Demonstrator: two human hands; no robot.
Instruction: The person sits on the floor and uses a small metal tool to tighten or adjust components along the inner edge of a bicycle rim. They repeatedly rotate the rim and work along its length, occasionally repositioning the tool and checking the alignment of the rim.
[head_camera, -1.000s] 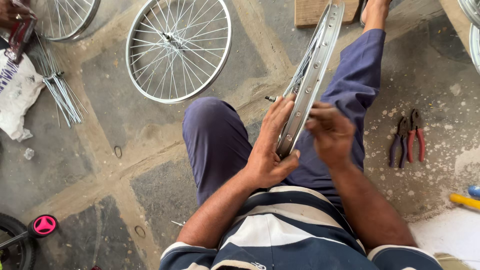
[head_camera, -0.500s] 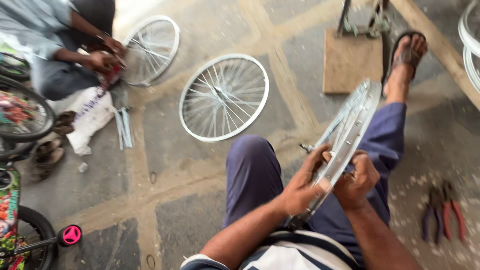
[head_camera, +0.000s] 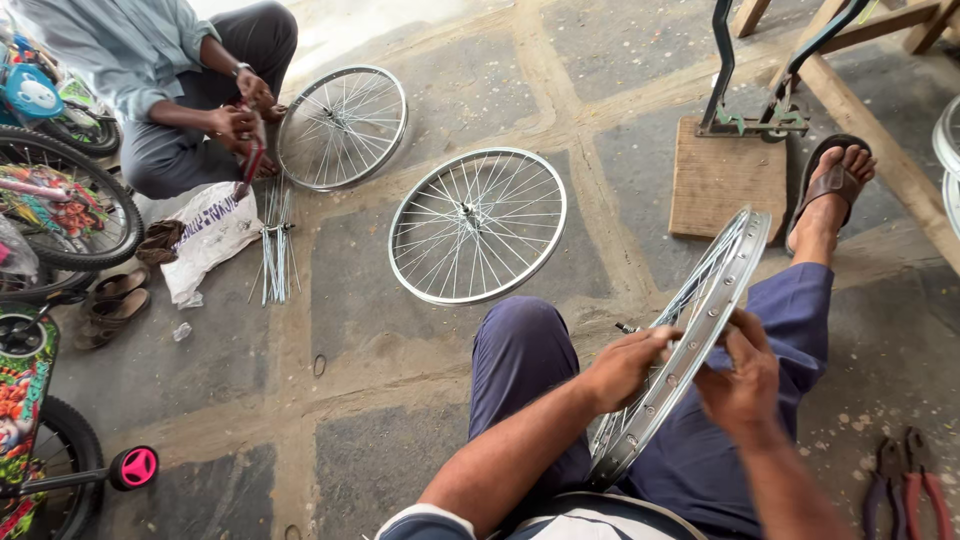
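Note:
I sit on the floor with a silver bicycle wheel rim (head_camera: 730, 270) standing edge-on between my legs, its spokes facing left. My left hand (head_camera: 628, 364) grips the rim's left side near the middle. My right hand (head_camera: 742, 380) closes on the rim's right edge, fingers pinched at the rim. My blue trousers and sandalled foot (head_camera: 830, 190) stretch out beyond the wheel.
Two spoked wheels (head_camera: 478, 224) (head_camera: 342, 126) lie flat on the stone floor. Another person (head_camera: 170, 80) sits at top left beside loose spokes (head_camera: 274, 250) and a white bag (head_camera: 205, 235). A truing stand (head_camera: 740, 110) on a wooden board, pliers (head_camera: 905, 485) and children's bicycles (head_camera: 50, 200) surround me.
The view has tilted up and left, bringing the other person and the second wheel into sight. My hands have stayed on the rim, shifting slightly along it.

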